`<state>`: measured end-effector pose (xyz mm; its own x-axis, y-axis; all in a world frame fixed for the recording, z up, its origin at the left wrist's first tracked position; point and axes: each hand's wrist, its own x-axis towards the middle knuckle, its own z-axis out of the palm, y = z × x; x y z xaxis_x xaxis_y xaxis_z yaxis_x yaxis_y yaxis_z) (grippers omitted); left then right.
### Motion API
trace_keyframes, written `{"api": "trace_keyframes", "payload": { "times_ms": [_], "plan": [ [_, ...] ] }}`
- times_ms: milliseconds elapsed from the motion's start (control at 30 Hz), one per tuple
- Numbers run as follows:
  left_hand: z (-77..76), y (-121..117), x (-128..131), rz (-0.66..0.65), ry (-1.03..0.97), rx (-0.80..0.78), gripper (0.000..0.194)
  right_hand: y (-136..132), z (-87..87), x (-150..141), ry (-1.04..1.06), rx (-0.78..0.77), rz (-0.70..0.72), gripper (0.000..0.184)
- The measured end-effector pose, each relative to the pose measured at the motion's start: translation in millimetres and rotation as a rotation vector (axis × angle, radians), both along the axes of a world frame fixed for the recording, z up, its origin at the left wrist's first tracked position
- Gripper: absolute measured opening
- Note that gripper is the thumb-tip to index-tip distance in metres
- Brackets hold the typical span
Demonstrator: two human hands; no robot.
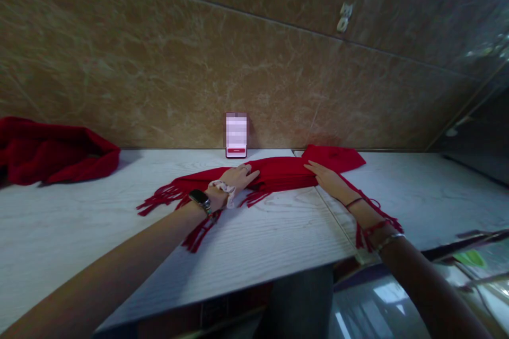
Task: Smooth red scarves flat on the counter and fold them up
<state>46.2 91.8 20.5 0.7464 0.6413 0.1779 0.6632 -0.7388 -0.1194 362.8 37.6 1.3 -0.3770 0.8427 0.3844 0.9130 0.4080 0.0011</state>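
Observation:
A red scarf (280, 172) with fringed ends lies partly folded along the white wood-grain counter. My left hand (237, 177) rests palm down on its left part, fingers stretched out. A scrunchie and a dark watch are on that wrist. Fringes hang out to the left of the hand and below it. My right hand (328, 180) lies flat on the right part of the scarf, its fingers extended. Beyond those fingers a folded red flap spreads toward the wall. More fringe shows beneath my right wrist, which wears several bands. Both palms hide some of the cloth.
A lit phone (236, 135) leans against the brown marbled wall (178, 74) behind the scarf. Another heap of red cloth (59, 153) lies at the left end of the counter (254, 243). The counter's front edge runs below my arms, and a seam crosses it near my right hand.

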Motion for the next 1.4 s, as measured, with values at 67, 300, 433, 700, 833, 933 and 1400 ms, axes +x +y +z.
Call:
{"api": "trace_keyframes", "payload": {
  "times_ms": [67,300,433,700,833,933,1400],
  "plan": [
    [-10.5,1.3,-0.8,0.030,-0.004,-0.018,0.046,-0.3,-2.2,-2.8,-0.008,-0.002,0.001,0.054],
    [-4.6,-7.3,10.7,-0.147,-0.136,-0.017,0.069,3.0,-3.0,-25.3,0.043,0.014,0.048,0.052],
    [-4.0,-4.0,-6.5,-0.142,-0.154,-0.158,0.063,10.0,-9.6,-61.1,0.058,0.026,0.071,0.053],
    [-11.7,3.3,-137.3,0.065,-0.187,-0.142,0.047,19.4,-7.1,-178.4,0.117,0.002,0.242,0.044],
    [-24.0,7.2,-183.2,0.108,-0.193,-0.067,0.046,23.1,-5.0,-214.4,0.109,-0.014,0.260,0.041],
    [-30.1,6.6,-191.0,0.059,-0.229,-0.008,0.044,23.7,-3.6,-211.9,0.119,-0.036,0.253,0.042],
    [-14.0,-31.9,-163.4,-0.109,-0.355,0.038,0.032,19.0,37.1,-154.5,0.095,-0.156,0.380,0.039]
  ]
}}
